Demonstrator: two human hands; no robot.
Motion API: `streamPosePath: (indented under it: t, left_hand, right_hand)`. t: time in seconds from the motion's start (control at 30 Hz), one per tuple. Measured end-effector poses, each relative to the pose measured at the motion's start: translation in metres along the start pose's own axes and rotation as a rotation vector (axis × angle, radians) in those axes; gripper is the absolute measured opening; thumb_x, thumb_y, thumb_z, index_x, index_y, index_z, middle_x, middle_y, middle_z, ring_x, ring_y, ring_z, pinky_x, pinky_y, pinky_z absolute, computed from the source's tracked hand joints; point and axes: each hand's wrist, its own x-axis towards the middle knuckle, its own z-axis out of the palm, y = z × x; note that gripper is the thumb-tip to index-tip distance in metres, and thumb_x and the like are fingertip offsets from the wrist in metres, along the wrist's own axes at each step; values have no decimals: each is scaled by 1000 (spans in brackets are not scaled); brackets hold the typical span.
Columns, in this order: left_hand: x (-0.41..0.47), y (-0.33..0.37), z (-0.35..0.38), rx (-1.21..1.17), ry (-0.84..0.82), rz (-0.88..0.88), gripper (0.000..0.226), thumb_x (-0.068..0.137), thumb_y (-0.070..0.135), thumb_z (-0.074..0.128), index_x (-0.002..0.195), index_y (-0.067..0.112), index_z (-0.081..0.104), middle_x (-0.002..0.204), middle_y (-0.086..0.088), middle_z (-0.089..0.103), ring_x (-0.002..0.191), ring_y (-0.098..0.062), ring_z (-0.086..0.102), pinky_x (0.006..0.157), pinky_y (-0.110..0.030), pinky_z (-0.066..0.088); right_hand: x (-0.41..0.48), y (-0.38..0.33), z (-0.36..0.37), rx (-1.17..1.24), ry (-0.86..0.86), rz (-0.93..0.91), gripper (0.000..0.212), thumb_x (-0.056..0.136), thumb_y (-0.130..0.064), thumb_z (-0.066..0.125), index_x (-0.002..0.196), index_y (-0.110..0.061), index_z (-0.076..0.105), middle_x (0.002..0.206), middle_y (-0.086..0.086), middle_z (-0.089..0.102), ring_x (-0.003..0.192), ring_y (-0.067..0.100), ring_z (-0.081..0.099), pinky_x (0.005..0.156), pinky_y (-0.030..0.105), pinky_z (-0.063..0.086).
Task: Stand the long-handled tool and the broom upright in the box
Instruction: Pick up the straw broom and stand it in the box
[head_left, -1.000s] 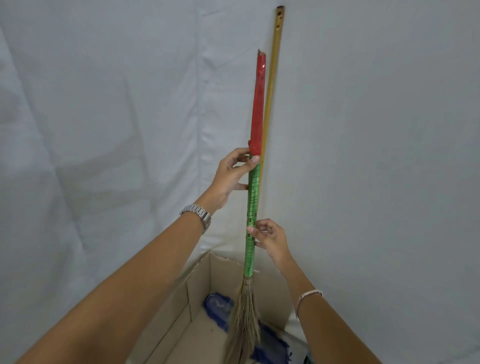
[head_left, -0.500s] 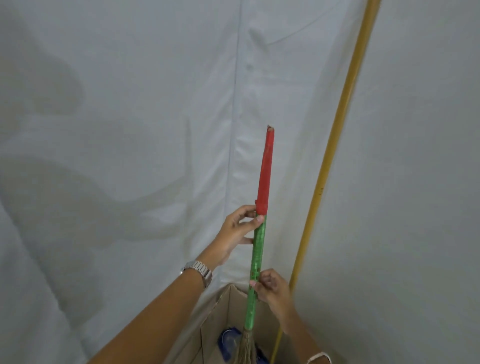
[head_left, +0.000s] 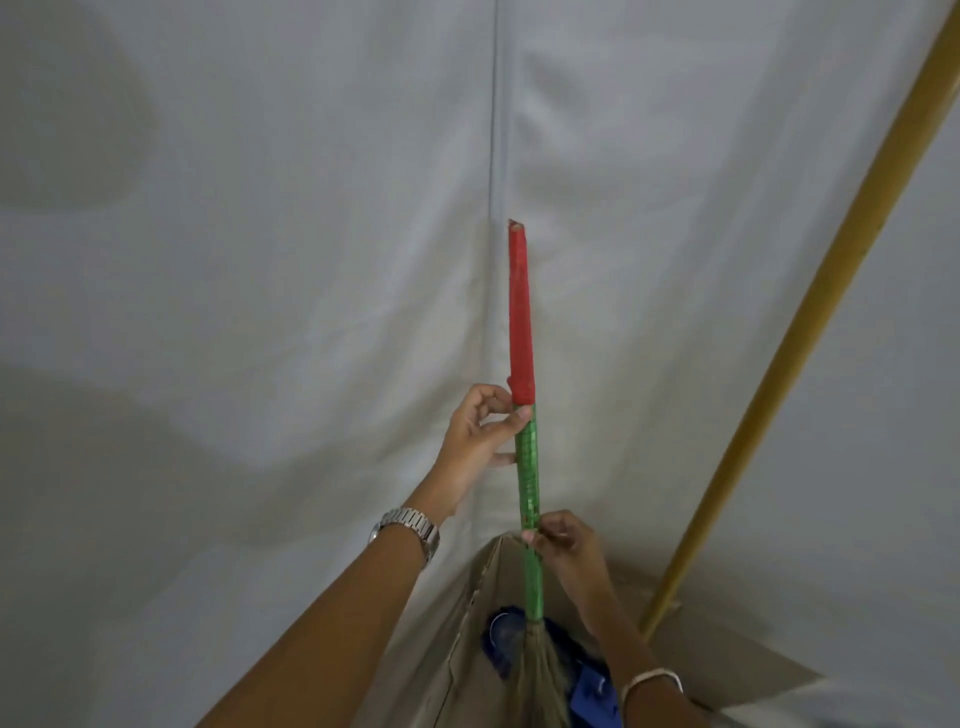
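I see both hands pinched on the broom: the left hand where red wrap meets green, the right hand lower down, just above the box. I judge the two grips keep it upright while its straw head sits inside, toward the box's back corner. The yellow pole leans at the right rim (resting on the sheet, seemingly). Blue cloth lies beneath.

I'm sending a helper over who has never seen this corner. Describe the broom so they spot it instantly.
Find the cardboard box against the white sheet. Two handles rise from it. The broom is the shorter one, red above green, held by both hands; the other, the long-handled tool, is plain yellow.
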Motion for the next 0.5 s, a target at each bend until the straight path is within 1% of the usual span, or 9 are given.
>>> streamPosePath:
  t: [0.07, 0.13, 0.17, 0.27, 0.37, 0.4, 0.43, 0.47, 0.5]
  left_hand:
    - [6, -11, -6, 6, 22, 7, 17, 85, 8, 63, 84, 17, 49, 89, 6, 58, 74, 0, 67, 67, -35, 60]
    - [14, -22, -10, 1, 53, 13, 18, 84, 8, 64, 83, 17, 49, 89, 4, 58, 73, -1, 67, 68, -36, 61]
    - [17, -25, -10, -7, 70, 16, 18, 84, 8, 65, 84, 17, 50, 90, 4, 58, 73, -1, 67, 68, -37, 61]
    - [23, -34, -10, -33, 108, 24, 14, 85, 8, 64, 86, 15, 51, 85, 5, 59, 72, 4, 66, 70, -37, 60]
    - [24, -38, -11, -33, 133, 19, 10, 86, 9, 63, 86, 16, 55, 81, 8, 60, 73, 5, 65, 75, -41, 59]
    - [24, -41, -11, -38, 141, 9, 10, 86, 10, 63, 88, 17, 57, 83, 8, 61, 76, 3, 65, 77, -42, 58]
    - [24, -44, -10, -46, 151, -1, 10, 86, 10, 63, 91, 18, 59, 87, 7, 62, 79, 1, 65, 80, -42, 58]
    - [22, -46, -10, -63, 165, -17, 12, 86, 10, 63, 94, 18, 60, 91, 5, 63, 82, 0, 65, 81, -41, 57]
    - [20, -47, -8, -82, 178, -32, 16, 86, 9, 63, 99, 18, 61, 94, 3, 64, 85, -2, 65, 83, -40, 57]
  right_hand:
    - [15, 10, 6, 1, 29, 14, 21, 72, -6, 76, 70, -19, 60, 77, 8, 67, 71, 21, 66, 65, 24, 54]
    - [27, 18, 12, -6, 39, 21, 23, 71, -4, 76, 70, -20, 58, 78, 9, 66, 70, 21, 65, 64, 22, 55]
    - [31, 20, 14, 0, 40, 23, 23, 72, -3, 75, 70, -19, 58, 79, 10, 65, 70, 22, 65, 65, 24, 55]
    - [44, 27, 19, 1, 26, 19, 22, 72, -2, 74, 72, -20, 63, 83, 15, 69, 77, 29, 67, 76, 37, 56]
    - [53, 30, 24, 27, 14, 21, 28, 72, -4, 75, 71, -30, 68, 84, 13, 72, 82, 33, 69, 81, 40, 56]
    - [56, 31, 24, 44, 22, 32, 29, 72, -3, 74, 71, -31, 69, 84, 12, 72, 82, 33, 69, 80, 40, 56]
    - [58, 33, 26, 75, 18, 47, 26, 73, -1, 73, 76, -27, 71, 87, 12, 71, 81, 33, 68, 78, 37, 57]
    - [59, 35, 29, 107, -11, 77, 23, 75, 1, 70, 86, -19, 71, 93, 12, 68, 80, 30, 67, 75, 31, 58]
    - [58, 35, 32, 132, -49, 100, 26, 77, 3, 68, 99, -10, 68, 99, 11, 66, 79, 26, 65, 75, 25, 58]
